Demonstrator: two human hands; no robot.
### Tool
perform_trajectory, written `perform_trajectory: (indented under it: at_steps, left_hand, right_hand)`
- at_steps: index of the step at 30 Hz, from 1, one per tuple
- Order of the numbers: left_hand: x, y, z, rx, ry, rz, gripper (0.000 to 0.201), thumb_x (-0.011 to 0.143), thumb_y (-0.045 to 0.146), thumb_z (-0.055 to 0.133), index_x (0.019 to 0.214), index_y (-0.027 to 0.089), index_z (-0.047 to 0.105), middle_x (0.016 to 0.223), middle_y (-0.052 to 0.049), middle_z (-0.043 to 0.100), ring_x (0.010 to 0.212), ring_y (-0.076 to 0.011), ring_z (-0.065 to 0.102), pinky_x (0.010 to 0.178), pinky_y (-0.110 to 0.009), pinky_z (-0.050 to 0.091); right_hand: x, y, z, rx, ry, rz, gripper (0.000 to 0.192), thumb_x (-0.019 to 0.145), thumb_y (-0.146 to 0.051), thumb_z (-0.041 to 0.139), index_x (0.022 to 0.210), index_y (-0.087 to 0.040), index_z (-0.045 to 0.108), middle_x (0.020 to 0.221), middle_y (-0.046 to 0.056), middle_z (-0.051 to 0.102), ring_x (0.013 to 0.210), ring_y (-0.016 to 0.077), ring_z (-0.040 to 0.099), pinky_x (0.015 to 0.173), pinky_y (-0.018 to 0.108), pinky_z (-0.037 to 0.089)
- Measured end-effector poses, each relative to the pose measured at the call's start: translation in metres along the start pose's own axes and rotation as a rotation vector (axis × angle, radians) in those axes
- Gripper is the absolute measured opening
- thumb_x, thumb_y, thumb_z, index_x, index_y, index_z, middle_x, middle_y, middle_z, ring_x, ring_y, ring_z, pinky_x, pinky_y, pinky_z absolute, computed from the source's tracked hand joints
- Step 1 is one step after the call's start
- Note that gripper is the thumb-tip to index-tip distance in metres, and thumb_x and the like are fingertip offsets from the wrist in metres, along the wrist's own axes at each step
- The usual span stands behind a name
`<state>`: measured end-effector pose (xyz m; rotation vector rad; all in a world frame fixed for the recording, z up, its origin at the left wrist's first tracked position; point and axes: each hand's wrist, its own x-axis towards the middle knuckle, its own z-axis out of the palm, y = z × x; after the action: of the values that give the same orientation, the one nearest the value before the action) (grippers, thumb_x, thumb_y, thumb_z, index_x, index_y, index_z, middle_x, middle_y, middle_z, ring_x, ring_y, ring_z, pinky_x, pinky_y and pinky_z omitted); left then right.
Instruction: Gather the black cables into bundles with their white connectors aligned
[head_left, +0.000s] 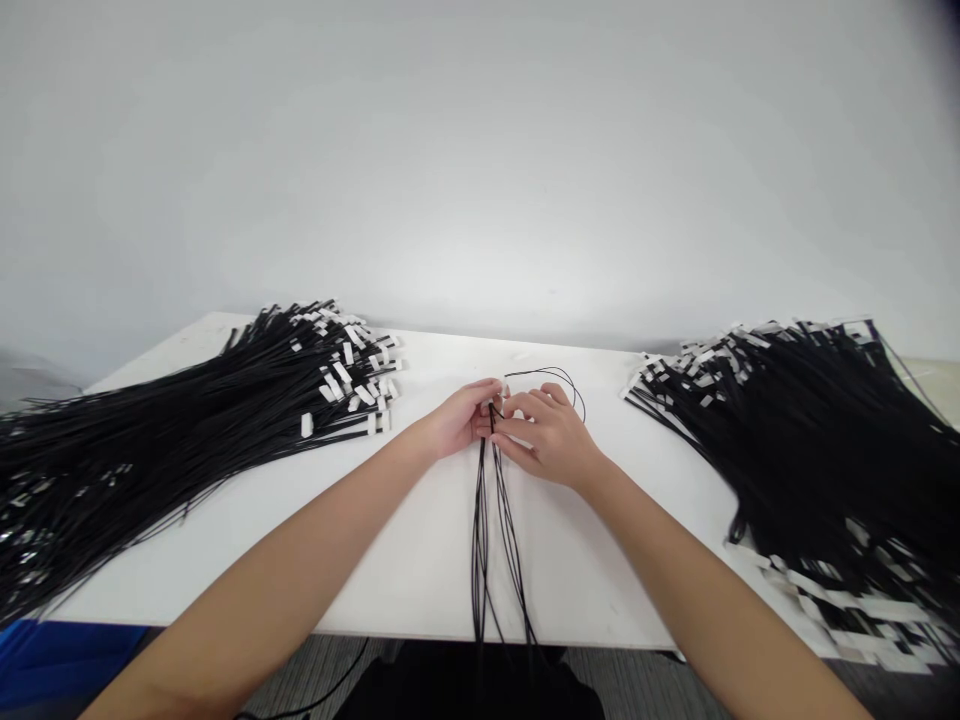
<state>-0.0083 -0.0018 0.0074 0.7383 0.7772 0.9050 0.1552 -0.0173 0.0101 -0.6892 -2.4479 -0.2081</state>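
My left hand (459, 421) and my right hand (546, 432) meet at the middle of the white table (420, 560). Both pinch the top of a small bundle of thin black cables (491, 530), which runs from my fingers toward me and hangs over the table's near edge. One thin black wire (559, 378) loops out beyond my right hand's fingers. The fingertips hide the exact point where the cables are held.
A large heap of black cables with white tags (225, 400) lies on the left of the table, its tagged ends toward the middle. A similar heap (810, 440) covers the right side. A plain white wall stands behind. Grey carpet shows below the near edge.
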Motion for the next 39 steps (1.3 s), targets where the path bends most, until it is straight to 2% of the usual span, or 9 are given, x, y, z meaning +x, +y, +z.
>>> perform_trajectory:
  at_steps: [8, 12, 18, 23, 25, 29, 31, 34, 39]
  left_hand:
    - [0.001, -0.002, 0.0, -0.026, 0.026, 0.034, 0.016, 0.07, 0.027, 0.061, 0.068, 0.015, 0.051, 0.057, 0.003, 0.043, 0.04, -0.0027, 0.032, 0.034, -0.014, 0.021]
    - [0.002, -0.003, -0.002, -0.019, 0.003, 0.025, 0.017, 0.071, 0.028, 0.06, 0.068, 0.015, 0.05, 0.053, 0.004, 0.038, 0.038, -0.0024, 0.029, 0.035, -0.014, 0.021]
    - [0.002, -0.002, -0.003, -0.046, -0.02, 0.007, 0.016, 0.072, 0.028, 0.06, 0.07, 0.015, 0.05, 0.055, 0.004, 0.037, 0.039, -0.0023, 0.031, 0.036, -0.014, 0.021]
    - [0.002, -0.001, -0.003, -0.036, -0.012, -0.015, 0.016, 0.072, 0.029, 0.06, 0.073, 0.016, 0.051, 0.053, 0.005, 0.033, 0.037, -0.0023, 0.029, 0.035, -0.015, 0.021]
    - [0.002, -0.002, -0.002, -0.028, -0.01, -0.012, 0.016, 0.072, 0.029, 0.06, 0.074, 0.016, 0.052, 0.052, 0.006, 0.032, 0.037, -0.002, 0.028, 0.036, -0.015, 0.021]
    - [0.003, -0.003, -0.002, -0.012, -0.01, -0.009, 0.017, 0.073, 0.031, 0.059, 0.073, 0.016, 0.051, 0.052, 0.006, 0.031, 0.037, -0.0018, 0.029, 0.037, -0.015, 0.02]
    - [0.003, -0.003, -0.002, -0.012, 0.002, -0.004, 0.016, 0.073, 0.03, 0.059, 0.073, 0.015, 0.051, 0.052, 0.006, 0.032, 0.037, -0.0018, 0.029, 0.037, -0.015, 0.02]
    - [0.004, -0.003, -0.002, -0.027, 0.042, 0.008, 0.015, 0.073, 0.027, 0.059, 0.073, 0.016, 0.05, 0.053, 0.005, 0.033, 0.037, -0.002, 0.029, 0.037, -0.016, 0.021]
    - [0.003, -0.001, -0.002, -0.057, 0.085, 0.027, 0.014, 0.072, 0.027, 0.059, 0.072, 0.015, 0.051, 0.052, 0.005, 0.033, 0.038, -0.0027, 0.03, 0.037, -0.017, 0.021]
  right_hand:
    - [0.004, -0.018, 0.002, 0.189, -0.004, 0.394, 0.013, 0.08, -0.03, 0.054, 0.074, -0.023, 0.062, 0.093, 0.002, 0.054, 0.083, 0.0154, 0.047, 0.078, 0.034, 0.031]
    - [0.005, -0.021, 0.004, 0.281, -0.026, 0.497, 0.014, 0.082, -0.028, 0.05, 0.071, -0.021, 0.057, 0.092, 0.001, 0.054, 0.084, 0.0155, 0.048, 0.078, 0.034, 0.033]
    - [0.006, -0.021, 0.002, 0.303, -0.08, 0.534, 0.015, 0.085, -0.023, 0.041, 0.075, -0.02, 0.051, 0.095, 0.001, 0.055, 0.087, 0.0154, 0.048, 0.077, 0.033, 0.033]
    - [0.006, -0.017, 0.001, 0.296, -0.128, 0.573, 0.021, 0.087, -0.025, 0.036, 0.07, -0.02, 0.048, 0.084, 0.001, 0.056, 0.079, 0.0142, 0.049, 0.07, 0.03, 0.033]
    - [0.005, -0.016, 0.0, 0.196, -0.153, 0.574, 0.022, 0.087, -0.026, 0.035, 0.071, -0.019, 0.048, 0.079, 0.001, 0.055, 0.075, 0.0146, 0.049, 0.067, 0.029, 0.031]
    - [0.002, -0.017, -0.001, -0.223, -0.137, 0.506, 0.015, 0.087, -0.023, 0.038, 0.077, -0.017, 0.047, 0.077, 0.007, 0.055, 0.072, 0.0188, 0.049, 0.063, 0.032, 0.027]
    - [0.002, -0.019, -0.001, -0.305, -0.182, 0.469, 0.012, 0.087, -0.022, 0.039, 0.078, -0.017, 0.045, 0.071, 0.007, 0.054, 0.064, 0.0174, 0.05, 0.058, 0.03, 0.025]
    - [0.003, -0.02, -0.004, -0.229, -0.297, 0.5, 0.002, 0.084, -0.019, 0.041, 0.083, -0.019, 0.043, 0.064, 0.002, 0.053, 0.049, 0.0125, 0.046, 0.049, 0.027, 0.021]
    - [0.003, -0.01, -0.024, 0.19, -0.389, 0.51, 0.024, 0.069, -0.012, 0.045, 0.09, -0.023, 0.043, 0.062, -0.004, 0.054, 0.051, 0.011, 0.045, 0.045, 0.022, 0.025]
